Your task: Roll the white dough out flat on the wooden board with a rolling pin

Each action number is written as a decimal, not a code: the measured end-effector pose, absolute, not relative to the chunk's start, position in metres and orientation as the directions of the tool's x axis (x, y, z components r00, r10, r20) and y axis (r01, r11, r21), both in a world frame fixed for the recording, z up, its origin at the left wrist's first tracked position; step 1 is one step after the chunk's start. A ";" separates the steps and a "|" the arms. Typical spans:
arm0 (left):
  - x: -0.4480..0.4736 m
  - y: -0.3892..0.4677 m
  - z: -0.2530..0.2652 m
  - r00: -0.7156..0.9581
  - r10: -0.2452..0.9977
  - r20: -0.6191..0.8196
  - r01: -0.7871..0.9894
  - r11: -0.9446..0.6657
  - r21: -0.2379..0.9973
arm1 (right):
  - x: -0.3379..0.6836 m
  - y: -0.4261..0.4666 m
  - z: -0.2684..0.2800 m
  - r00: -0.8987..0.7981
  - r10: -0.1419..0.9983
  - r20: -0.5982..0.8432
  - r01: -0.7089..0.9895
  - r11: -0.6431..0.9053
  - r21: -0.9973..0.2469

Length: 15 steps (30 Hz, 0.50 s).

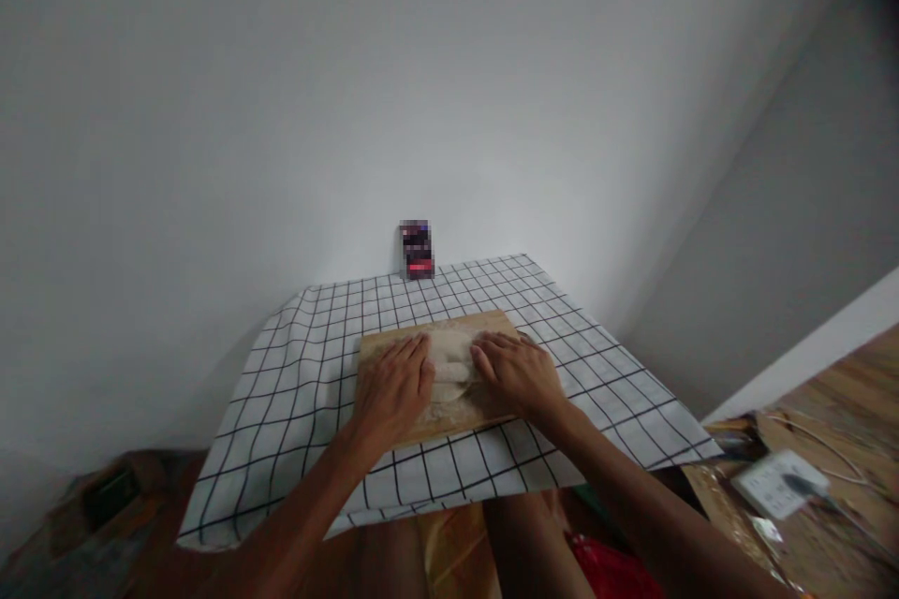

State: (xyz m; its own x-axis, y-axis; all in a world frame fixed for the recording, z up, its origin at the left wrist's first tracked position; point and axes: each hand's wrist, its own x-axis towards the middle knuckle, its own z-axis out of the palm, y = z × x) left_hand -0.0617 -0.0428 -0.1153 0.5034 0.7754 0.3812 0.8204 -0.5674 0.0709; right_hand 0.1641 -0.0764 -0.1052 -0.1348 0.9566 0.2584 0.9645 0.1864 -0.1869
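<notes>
Pale, floury dough (pixel 453 343) lies flattened on a wooden board (pixel 484 413). A whitish band runs across it between my hands; I cannot tell whether this is a fold of dough or a floured rolling pin. My left hand (pixel 398 381) rests palm down on the left part of the dough, its fingers stretched forward and close together. On the right part, my right hand (pixel 520 372) also lies palm down with its fingers extended inward. Both palms hide what is directly under them.
A white checked cloth (pixel 302 412) covers the table. Against the wall behind leans a small, pixelated upright object (pixel 418 250). Low on the right are a white power strip (pixel 778 484) and cables. A red item (pixel 611 569) sits below the table edge.
</notes>
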 end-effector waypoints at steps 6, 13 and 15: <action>-0.053 -0.019 -0.107 0.497 0.816 0.296 0.846 -0.532 0.045 | 0.170 -0.051 -0.102 -0.143 0.971 0.193 0.961 0.182 -0.206; -0.046 0.007 -0.101 0.438 0.889 0.134 0.892 -0.449 0.061 | 0.179 -0.012 -0.099 -0.128 0.990 0.052 0.970 0.136 -0.203; -0.047 0.019 -0.105 0.424 0.898 0.115 0.896 -0.435 0.091 | 0.181 0.001 -0.098 -0.143 0.989 0.047 0.967 0.150 -0.207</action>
State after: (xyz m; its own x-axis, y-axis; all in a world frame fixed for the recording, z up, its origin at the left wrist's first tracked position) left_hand -0.0473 0.0188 -0.1052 0.4245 0.8981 0.1153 0.8958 -0.4351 0.0911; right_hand 0.1813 0.0007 -0.0980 -0.1431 0.9886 0.0473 0.9667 0.1499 -0.2074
